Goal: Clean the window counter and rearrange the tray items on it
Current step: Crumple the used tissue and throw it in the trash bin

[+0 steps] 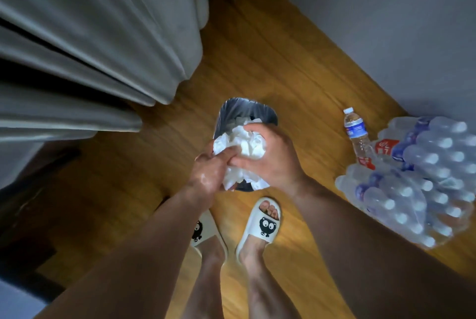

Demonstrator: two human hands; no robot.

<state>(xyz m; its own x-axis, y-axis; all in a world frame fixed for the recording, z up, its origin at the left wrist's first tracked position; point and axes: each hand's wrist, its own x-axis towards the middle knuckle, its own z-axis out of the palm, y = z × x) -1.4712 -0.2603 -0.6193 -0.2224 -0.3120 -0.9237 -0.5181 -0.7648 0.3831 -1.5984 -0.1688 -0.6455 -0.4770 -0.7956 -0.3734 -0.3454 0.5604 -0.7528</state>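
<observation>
Left hand (pixel 210 172) pinches the lower-left edge of a crumpled white tissue wad (pixel 244 146), fingers curled into the paper. Right hand (pixel 270 156) grips the same wad from the right and over the top, so the wad sits between the two hands, both touching it. Directly beneath, on the wood floor (pixel 283 61), is a bin (pixel 226 112) lined with a dark bag. Its mouth shows just beyond the hands, with more white paper inside. The wad hangs over the near half of that mouth, so the drop looks to be straight down, with little or no reach forward. Both hands are equally near, and letting go together should do. Right of the bin, apart from it, is a bottle (pixel 356 130), then a wrapped pack of bottles (pixel 425 177). The worktop is out of view.
</observation>
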